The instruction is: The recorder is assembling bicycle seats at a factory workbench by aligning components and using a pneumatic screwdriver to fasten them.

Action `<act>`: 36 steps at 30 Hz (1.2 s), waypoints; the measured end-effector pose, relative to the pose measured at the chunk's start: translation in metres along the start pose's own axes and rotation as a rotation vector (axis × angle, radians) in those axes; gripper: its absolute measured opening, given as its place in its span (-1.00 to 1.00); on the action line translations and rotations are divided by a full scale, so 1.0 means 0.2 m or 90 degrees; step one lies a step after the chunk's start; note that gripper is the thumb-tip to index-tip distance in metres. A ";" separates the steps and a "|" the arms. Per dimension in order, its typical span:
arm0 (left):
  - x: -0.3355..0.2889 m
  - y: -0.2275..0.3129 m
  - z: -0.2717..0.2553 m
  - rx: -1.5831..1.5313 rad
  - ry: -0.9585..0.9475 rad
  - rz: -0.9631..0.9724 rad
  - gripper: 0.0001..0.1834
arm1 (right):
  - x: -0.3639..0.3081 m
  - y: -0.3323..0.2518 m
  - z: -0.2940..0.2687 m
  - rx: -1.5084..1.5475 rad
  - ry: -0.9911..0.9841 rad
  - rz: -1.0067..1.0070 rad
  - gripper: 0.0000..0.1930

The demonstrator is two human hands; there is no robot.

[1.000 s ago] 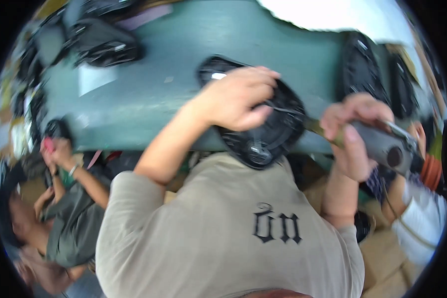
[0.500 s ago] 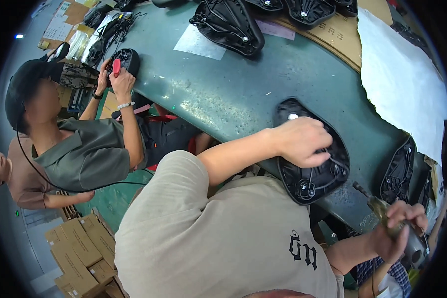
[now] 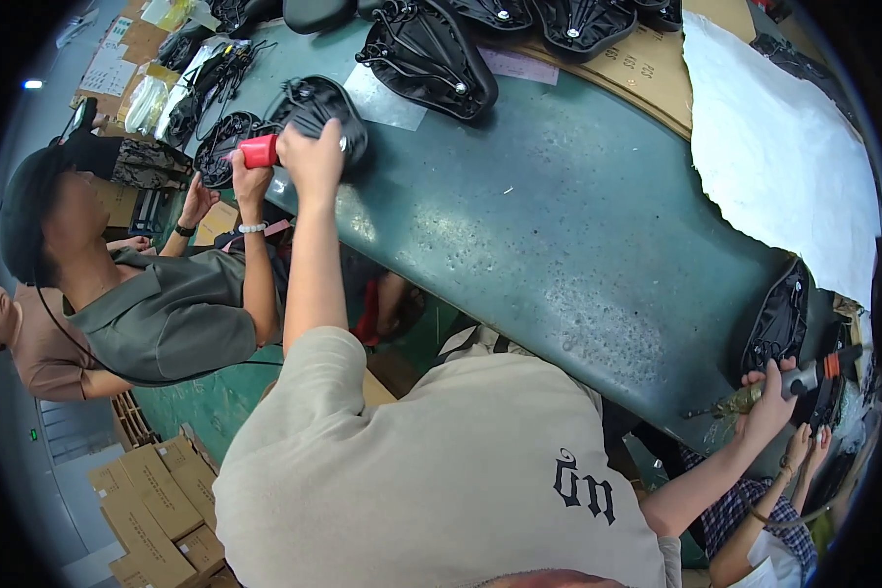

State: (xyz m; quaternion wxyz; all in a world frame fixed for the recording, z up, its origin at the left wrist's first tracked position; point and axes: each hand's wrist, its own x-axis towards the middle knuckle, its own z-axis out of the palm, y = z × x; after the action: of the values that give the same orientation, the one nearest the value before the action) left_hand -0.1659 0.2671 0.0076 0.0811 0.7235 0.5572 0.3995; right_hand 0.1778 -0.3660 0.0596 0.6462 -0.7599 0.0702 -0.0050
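At the far left of the table, my left hand [image 3: 314,157] is closed on the near edge of a black bike saddle [image 3: 316,96]. Its underside faces up and is smeared by motion. My right hand [image 3: 769,397] is wrapped round a hand-held tool [image 3: 803,378] at the right. The tool has a grey body, an orange band, a black end and a mottled, wrapped section with a thin dark tip. Just beyond that hand, another black saddle [image 3: 776,318] leans at the table's right edge.
A co-worker at the left holds a red tool [image 3: 259,151] close to my left hand, beside another saddle [image 3: 223,149]. Several upturned saddles [image 3: 431,59] stand along the back of the green table [image 3: 519,216]. Another person's hands [image 3: 808,446] are beneath my right hand.
My left hand has carried the saddle from in front of me to the far left. My right hand has turned the tool and raised it. The co-worker's red tool has moved beside my left hand.
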 end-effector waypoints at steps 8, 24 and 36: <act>-0.84 1.03 0.16 -0.425 -0.306 0.580 -0.71 | 0.03 -0.10 0.05 -0.131 -0.141 0.027 -0.53; -1.20 1.31 0.23 -0.363 -0.805 0.784 0.17 | -0.55 -0.49 0.01 0.078 -0.338 -0.100 -0.69; -1.48 1.24 0.27 -0.619 -0.737 0.572 0.19 | -0.41 -0.33 0.61 0.254 -0.482 -0.375 -0.62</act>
State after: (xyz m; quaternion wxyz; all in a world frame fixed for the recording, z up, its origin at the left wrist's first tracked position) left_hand 0.0356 -0.0633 -0.0333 0.4853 0.8486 -0.1408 0.1569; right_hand 0.1156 -0.2272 0.1110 0.7299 -0.5579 -0.3878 0.0750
